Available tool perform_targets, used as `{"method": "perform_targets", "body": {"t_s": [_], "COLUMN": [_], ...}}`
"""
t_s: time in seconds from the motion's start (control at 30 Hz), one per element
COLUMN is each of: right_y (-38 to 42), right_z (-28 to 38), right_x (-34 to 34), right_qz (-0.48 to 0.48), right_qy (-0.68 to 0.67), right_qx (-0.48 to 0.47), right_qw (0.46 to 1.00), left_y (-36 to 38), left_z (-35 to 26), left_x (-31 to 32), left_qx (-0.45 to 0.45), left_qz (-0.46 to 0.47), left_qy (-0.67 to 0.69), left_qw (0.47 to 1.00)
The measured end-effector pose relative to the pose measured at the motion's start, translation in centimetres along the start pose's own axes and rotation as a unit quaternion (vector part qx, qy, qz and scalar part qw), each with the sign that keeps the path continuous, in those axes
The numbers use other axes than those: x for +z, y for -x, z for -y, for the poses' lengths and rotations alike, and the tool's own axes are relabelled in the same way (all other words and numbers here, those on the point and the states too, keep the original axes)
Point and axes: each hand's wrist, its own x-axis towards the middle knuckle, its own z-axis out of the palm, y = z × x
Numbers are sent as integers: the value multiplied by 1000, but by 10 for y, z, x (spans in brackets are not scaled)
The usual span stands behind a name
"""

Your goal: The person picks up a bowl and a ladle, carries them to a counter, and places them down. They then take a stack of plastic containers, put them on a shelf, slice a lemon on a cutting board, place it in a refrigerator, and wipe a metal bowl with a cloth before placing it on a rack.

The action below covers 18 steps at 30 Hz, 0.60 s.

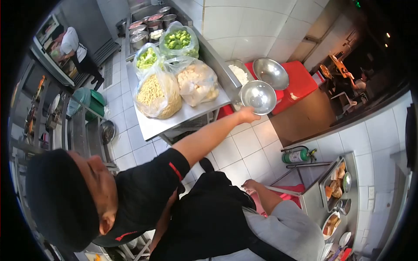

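Observation:
My right hand (pixel 251 185) is in front of my black apron, its fingers curled. Pink material (pixel 261 204) shows just below it; whether the hand grips this or anything else I cannot make out. My left hand is out of sight. Beside me on the left, a co-worker in a black cap and black shirt stretches an arm across in front of me. That co-worker's hand (pixel 248 115) grips the rim of a shiny steel bowl (pixel 257 96), tilted so that its inside shows.
Bags of cut pasta (pixel 157 96), pale chunks (pixel 197 82) and green vegetables (pixel 177 40) crowd a steel table (pixel 150 126). Another steel bowl (pixel 271 73) rests on a red surface (pixel 300 80). A green fire extinguisher (pixel 298 155) and a food counter (pixel 359 191) stand right. Another person (pixel 72 45) bends at a fridge.

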Motion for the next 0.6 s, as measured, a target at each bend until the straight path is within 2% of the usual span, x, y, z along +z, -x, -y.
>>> {"method": "perform_targets", "body": {"t_s": [0.03, 0.07, 0.1, 0.13, 0.17, 0.2, 0.23, 0.27, 0.3, 0.33, 0.43, 0.47, 0.53, 0.57, 0.6], "right_y": [-26, -54, -108, -150, -143, -124, -84, -36, -30, -29, -31, -35, -45, -48, -48], "right_z": [2, -5, -26, -40, -14, 31, 85, 147, 164, 173, 184, 184, 183, 187, 189], "right_x": [-20, -36, -50, -68, -87, -108, -123, -139, -160, -176, -202, -205, -206, -204, -203], "right_qz": [24, 44, 90, 128, 171, 203, 40, -126, -135, -142, -165, -154, -155, -162, -172], "right_qy": [205, 397, 193, -19, -277, -518, -517, -480, -467, -454, -437, -431, -475, -491, -508], "right_qx": [-99, -191, -148, -100, -82, -63, -81, -86, -102, -116, -136, -141, -125, -133, -141], "right_qw": [973, 897, 966, 987, 942, 828, 851, 864, 868, 872, 874, 878, 857, 846, 832], "left_y": [-36, -56, -76, -82, -76, -65, -58, -51, -42, -34, 1, 27, 93, 126, 142], "left_z": [-15, -28, -50, -65, -87, -107, -124, -132, -137, -137, -119, -86, -15, -27, -43], "left_x": [12, 25, 28, 31, 33, 33, 38, 45, 55, 72, 148, 177, 235, 270, 281], "left_qx": [23, 76, 86, 83, -6, -93, -176, -177, -177, -173, -100, -95, -95, -168, -166], "left_qz": [-21, -47, -72, -76, -85, -96, -108, -105, -101, -109, -49, -37, 121, 186, 203], "left_qy": [50, 16, 18, 17, 96, 175, 252, 195, 138, 141, 398, 393, 168, 272, 261], "left_qw": [998, 996, 994, 993, 992, 976, 945, 959, 969, 969, 911, 914, 974, 929, 929]}}
